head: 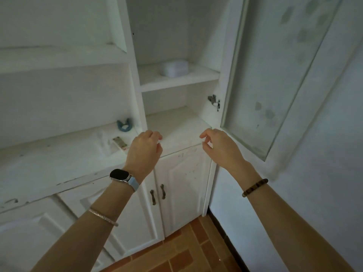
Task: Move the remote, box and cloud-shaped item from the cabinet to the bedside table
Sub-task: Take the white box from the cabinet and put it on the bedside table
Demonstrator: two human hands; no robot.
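Though it is blurred, the box (174, 68) seemingly lies left-to-right.

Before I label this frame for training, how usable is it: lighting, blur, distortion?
Head view: dim, flat, greenish light, no glare. Head view: wide-angle lens splays the cabinet upright and open glass door apart. Head view: soft throughout; the white item on the upper shelf is too blurred to identify, the left hand and right hand sharper.

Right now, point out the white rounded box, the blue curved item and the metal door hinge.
white rounded box (173, 68): head view, centre of its side.
blue curved item (124, 130): head view, its lower bend.
metal door hinge (212, 99): head view, its middle.
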